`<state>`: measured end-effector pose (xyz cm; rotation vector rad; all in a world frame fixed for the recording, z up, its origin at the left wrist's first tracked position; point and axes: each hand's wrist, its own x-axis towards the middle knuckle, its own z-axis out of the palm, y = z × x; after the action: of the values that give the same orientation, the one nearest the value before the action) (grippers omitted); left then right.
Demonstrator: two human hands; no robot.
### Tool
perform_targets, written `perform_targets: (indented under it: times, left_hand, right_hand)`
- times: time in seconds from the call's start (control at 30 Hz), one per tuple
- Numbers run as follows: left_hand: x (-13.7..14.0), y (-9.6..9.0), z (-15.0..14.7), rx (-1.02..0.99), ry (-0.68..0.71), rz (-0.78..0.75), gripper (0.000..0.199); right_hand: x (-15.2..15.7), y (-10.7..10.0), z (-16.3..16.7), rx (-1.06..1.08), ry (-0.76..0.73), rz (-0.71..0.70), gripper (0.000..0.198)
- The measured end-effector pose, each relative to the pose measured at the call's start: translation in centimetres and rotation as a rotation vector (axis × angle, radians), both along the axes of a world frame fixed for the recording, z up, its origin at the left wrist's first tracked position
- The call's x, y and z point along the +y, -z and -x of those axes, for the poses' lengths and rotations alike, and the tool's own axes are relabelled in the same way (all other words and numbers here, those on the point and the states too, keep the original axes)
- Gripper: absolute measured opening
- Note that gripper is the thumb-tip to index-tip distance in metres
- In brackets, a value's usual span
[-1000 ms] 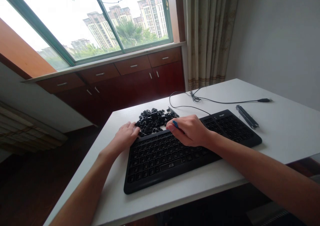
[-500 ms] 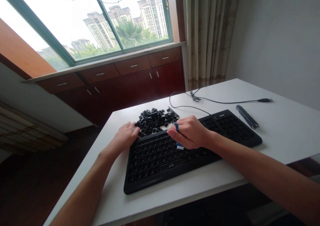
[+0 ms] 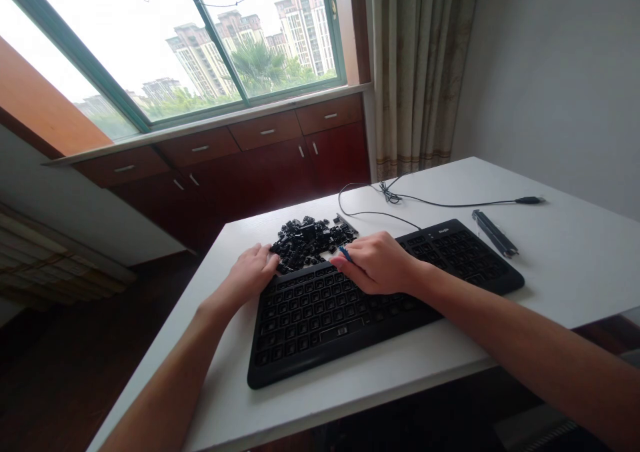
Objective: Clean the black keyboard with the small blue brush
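Note:
A black keyboard (image 3: 310, 345) with its keycaps off lies across the white table, its key wells bare. My right hand (image 3: 377, 262) is closed over the middle of it, gripping a small blue brush (image 3: 345, 254). Only a bit of blue shows between the fingers; the brush's head is hidden. At the keyboard's far left corner rests my left hand (image 3: 255, 269), fingers stretched out and fingertips beside a heap of loose black keycaps (image 3: 307, 235). Whether those fingertips press on the keyboard's edge I cannot tell.
A black cable (image 3: 450, 205) runs from the keyboard's back to a plug at the right. Right of the keyboard lies a dark narrow strip-like piece (image 3: 495, 232). The white table (image 3: 575, 259) ends at a near edge; cabinets (image 3: 260, 172) stand beneath the window beyond.
My right hand has turned and shifted slightly left, so the brush's white bristles below it no longer show. My left hand and the keyboard stay in place.

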<state>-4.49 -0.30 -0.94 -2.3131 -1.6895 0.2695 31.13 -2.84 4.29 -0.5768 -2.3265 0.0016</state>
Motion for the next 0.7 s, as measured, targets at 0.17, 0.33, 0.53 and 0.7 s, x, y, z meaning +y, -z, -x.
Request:
perform_targets:
  times: [0.17,0.33,0.53,0.7]
  left_hand:
    - [-0.09,-0.02,-0.02,0.054,0.010,-0.014,0.043]
    - [-0.07,-0.19,-0.29,0.053,-0.018,0.001,0.044]
    - [-0.06,-0.42,-0.77,-0.011,-0.098,0.005,0.046]
    - [-0.16,-0.22,-0.45,0.023,-0.031,-0.031,0.043]
  right_hand:
    - [-0.19,-0.33,0.02,0.024,0.000,0.022,0.044]
    - [-0.34,-0.35,0.16,0.026,0.009,0.076,0.044]
    - [-0.27,-0.09,0.37,0.074,0.021,0.091,0.047]
    - [-0.19,0.04,0.25,0.054,-0.014,0.044,0.045]
